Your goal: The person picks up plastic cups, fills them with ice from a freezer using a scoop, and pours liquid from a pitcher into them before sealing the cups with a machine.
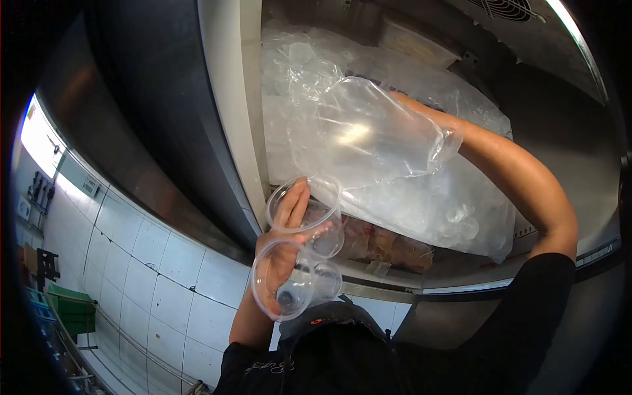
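Note:
My left hand [283,260] holds two clear plastic cups, with fingers showing at and through their walls. The upper cup [334,227] has its wide rim tilted up near the compartment's front edge. Just below it is the lower cup [299,309]. My right forearm [507,158] reaches into a large clear plastic bag [368,138], whose loose film covers my right hand, so its fingers are hidden. Inside the bag lie clear, rounded pieces that look like ice [461,224].
The bag fills much of a metal-walled cold compartment [559,112]. Behind it is a pale container [418,43]; below are wrapped packages [388,247]. A dark door edge [178,118] stands left. White tiles [151,263] and a green crate [71,309] are farther left.

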